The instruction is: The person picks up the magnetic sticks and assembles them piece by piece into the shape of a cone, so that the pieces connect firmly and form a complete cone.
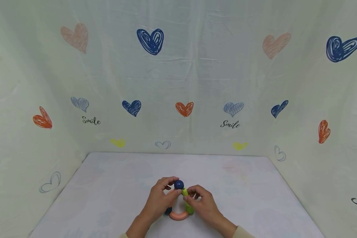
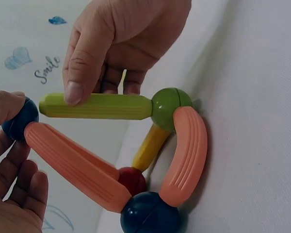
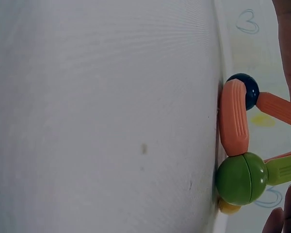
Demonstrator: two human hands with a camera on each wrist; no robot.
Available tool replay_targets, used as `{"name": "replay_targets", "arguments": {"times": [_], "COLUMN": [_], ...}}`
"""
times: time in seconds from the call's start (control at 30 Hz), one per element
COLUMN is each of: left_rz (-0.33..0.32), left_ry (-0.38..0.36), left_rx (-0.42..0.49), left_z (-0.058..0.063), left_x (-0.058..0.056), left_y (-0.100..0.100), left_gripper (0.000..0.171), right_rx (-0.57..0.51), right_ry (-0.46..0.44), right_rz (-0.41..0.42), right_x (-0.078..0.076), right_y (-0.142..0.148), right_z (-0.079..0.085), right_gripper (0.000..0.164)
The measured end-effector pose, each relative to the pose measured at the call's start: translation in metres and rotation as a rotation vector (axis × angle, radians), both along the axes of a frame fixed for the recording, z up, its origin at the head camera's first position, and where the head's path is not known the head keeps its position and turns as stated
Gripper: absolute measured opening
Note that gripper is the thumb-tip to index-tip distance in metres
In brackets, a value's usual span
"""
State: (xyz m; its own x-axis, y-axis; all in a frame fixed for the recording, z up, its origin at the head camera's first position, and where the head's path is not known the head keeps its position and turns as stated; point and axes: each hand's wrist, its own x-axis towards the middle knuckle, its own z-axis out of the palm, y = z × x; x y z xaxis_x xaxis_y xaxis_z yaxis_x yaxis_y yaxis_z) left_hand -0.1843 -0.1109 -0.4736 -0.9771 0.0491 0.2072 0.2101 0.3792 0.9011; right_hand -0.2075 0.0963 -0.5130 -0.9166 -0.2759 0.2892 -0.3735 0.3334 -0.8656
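Observation:
A small frame of magnetic sticks and balls stands between the hands. My left hand (image 1: pixel 158 198) pinches the dark blue ball (image 1: pixel 179 184) at its top; an orange stick (image 2: pixel 75 165) slopes from this ball to a lower blue ball (image 2: pixel 153 216). With thumb and fingers, my right hand (image 1: pixel 204 202) grips the light green stick (image 2: pixel 99 107), whose far end meets the green ball (image 2: pixel 166 108). Its near end lies close by the top blue ball; whether they touch I cannot tell. A curved orange stick (image 1: pixel 179 216) joins the green and lower blue balls.
Behind, a red ball (image 2: pixel 132 179) and a yellow stick (image 2: pixel 151 145) form part of the frame, partly hidden. It all rests on a white-covered table (image 1: pixel 121 178). A pale curtain (image 1: pixel 178 76) printed with hearts encloses the back and sides.

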Motion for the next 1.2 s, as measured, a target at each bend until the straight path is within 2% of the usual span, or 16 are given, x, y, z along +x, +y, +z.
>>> {"name": "replay_targets", "arguments": {"times": [0.47, 0.6, 0.77, 0.97, 1.07, 1.2], "left_rz": [-0.007, 0.010, 0.059, 0.083, 0.057, 0.012], "left_ry": [0.028, 0.026, 0.009, -0.055, -0.105, -0.135], "left_rx": [-0.017, -0.060, -0.163, -0.271, -0.297, -0.328], "left_z": [-0.004, -0.010, -0.020, -0.033, -0.037, -0.042], "left_x": [0.002, 0.004, 0.011, 0.018, 0.018, 0.016], "left_y": [0.002, 0.000, -0.006, -0.018, -0.023, -0.027], "left_gripper": [0.039, 0.038, 0.036, 0.034, 0.032, 0.030], "right_rx": [-0.009, 0.005, 0.084, 0.158, 0.194, 0.235], "right_ry": [0.015, 0.009, -0.004, -0.011, 0.010, 0.042], "right_rz": [0.005, 0.012, 0.028, 0.068, 0.063, 0.043], "right_x": [0.000, 0.001, 0.002, 0.000, -0.003, -0.008], "right_y": [-0.001, 0.000, 0.003, 0.010, 0.013, 0.015], "right_z": [-0.003, -0.001, 0.000, -0.003, -0.005, -0.006], "right_gripper": [0.018, 0.017, 0.017, 0.018, 0.018, 0.019]}}
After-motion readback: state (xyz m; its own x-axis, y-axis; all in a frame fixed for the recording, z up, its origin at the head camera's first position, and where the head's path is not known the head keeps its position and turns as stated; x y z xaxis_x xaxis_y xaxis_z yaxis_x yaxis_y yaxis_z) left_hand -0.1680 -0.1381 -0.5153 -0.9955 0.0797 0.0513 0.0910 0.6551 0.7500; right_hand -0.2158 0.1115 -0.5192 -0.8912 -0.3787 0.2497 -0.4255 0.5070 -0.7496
